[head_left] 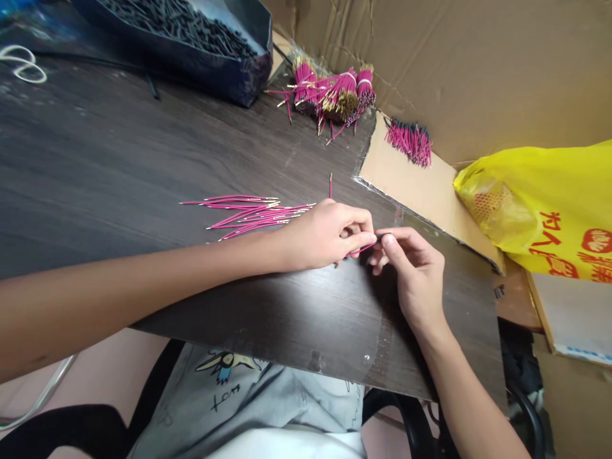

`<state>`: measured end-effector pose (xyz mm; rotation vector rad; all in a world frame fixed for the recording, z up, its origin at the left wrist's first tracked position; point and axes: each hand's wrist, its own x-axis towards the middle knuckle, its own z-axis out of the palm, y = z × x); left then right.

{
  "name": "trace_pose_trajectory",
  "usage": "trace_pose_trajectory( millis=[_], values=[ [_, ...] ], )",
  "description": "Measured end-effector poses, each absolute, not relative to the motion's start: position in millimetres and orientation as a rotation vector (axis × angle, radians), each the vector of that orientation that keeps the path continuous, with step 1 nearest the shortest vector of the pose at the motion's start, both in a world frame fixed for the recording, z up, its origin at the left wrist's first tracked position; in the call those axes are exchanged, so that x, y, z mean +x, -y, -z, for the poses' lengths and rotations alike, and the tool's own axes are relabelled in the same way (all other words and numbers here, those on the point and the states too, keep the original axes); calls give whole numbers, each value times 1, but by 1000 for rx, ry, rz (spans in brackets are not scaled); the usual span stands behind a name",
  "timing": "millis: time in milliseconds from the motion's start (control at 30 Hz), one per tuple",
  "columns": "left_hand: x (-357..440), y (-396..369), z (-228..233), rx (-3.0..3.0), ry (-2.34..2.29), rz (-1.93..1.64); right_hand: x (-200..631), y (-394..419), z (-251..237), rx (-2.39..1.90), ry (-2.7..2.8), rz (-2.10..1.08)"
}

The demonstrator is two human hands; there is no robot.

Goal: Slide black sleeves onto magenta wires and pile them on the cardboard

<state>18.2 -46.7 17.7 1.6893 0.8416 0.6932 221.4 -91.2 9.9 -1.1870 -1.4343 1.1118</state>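
My left hand [329, 234] pinches a short pink wire [359, 250] between thumb and fingers, just above the dark wooden table [143, 166]. My right hand [412, 268] meets it from the right, thumb and forefinger closed on a small black piece [379, 236] at the wire's end. A loose fan of pink wires with bare metal tips [248, 213] lies on the table left of my left hand. One single pink wire [330, 185] lies just beyond my hands.
Banded bundles of pink wires [335, 95] sit at the table's far edge. Pink wires with black ends [410, 140] lie on a cardboard flap. A dark bin of black tubes [191, 32] stands far left, a yellow plastic bag [549, 204] at right.
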Motion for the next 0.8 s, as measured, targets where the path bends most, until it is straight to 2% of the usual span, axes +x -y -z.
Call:
trace_pose_trajectory(
  millis=[300,800],
  values=[
    [18,48,-11,1829,-815,-841,221,93,-14,-1211,1508,-1069],
    [17,40,-12,1542,-765,-667,217,97,-16,-1217,1536,-992]
  ],
)
